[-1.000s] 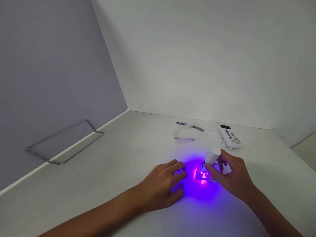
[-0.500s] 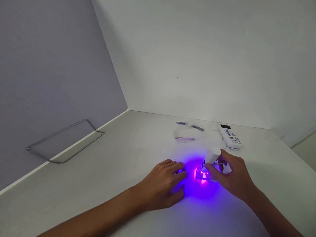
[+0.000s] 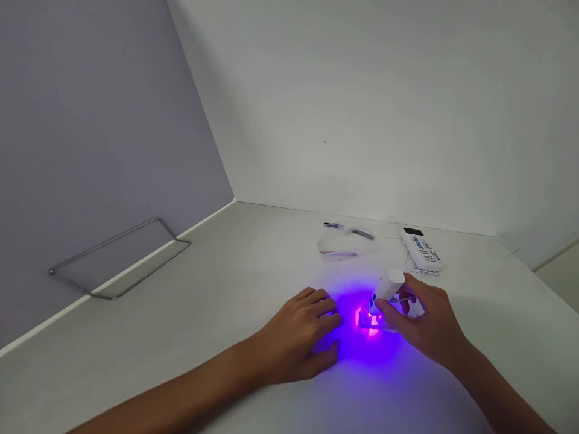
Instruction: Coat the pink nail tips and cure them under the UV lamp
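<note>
My right hand [image 3: 427, 325] is closed round a small white pen-shaped lamp [image 3: 386, 291]. The lamp is tilted down to the left and throws violet light on the white table [image 3: 217, 313]. Under its tip lies a small glowing object [image 3: 368, 319] that I cannot make out. My left hand [image 3: 296, 340] lies palm down on the table just left of the lit patch. Its fingers are loosely curled and hold nothing, and the fingertips reach the edge of the glow.
Behind the hands lie a white box with a printed label [image 3: 420, 248], a pair of thin metal tools [image 3: 348, 230] and a clear packet [image 3: 337, 248]. A bent wire frame [image 3: 120, 259] leans against the left wall. The table's right edge [image 3: 543, 283] is near.
</note>
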The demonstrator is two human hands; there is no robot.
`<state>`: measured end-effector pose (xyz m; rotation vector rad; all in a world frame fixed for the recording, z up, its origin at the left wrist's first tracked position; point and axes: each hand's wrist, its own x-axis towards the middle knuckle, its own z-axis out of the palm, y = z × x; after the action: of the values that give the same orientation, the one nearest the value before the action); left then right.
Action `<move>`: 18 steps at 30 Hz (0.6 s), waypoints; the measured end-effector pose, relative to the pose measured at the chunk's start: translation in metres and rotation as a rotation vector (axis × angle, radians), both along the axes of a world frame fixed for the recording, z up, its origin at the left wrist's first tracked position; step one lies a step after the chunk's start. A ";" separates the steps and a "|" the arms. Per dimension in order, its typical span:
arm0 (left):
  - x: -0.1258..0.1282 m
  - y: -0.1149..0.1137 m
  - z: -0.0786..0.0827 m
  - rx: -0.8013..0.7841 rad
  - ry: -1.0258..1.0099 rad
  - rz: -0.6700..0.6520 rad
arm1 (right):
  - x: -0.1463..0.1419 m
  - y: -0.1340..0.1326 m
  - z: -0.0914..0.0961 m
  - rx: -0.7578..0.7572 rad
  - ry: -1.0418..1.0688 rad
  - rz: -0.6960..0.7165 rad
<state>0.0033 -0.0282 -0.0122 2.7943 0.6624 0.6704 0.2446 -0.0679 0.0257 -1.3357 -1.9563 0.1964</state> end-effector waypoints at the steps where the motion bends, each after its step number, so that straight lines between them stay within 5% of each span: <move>1: 0.000 0.000 0.000 0.003 -0.002 -0.001 | 0.000 0.000 0.000 -0.006 0.005 0.000; 18: -0.001 0.003 -0.010 0.067 0.039 -0.002 | -0.002 0.000 0.004 0.061 -0.027 0.013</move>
<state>0.0024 -0.0249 -0.0221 2.8756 0.6560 0.6511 0.2424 -0.0675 0.0296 -1.2927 -1.9786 0.1249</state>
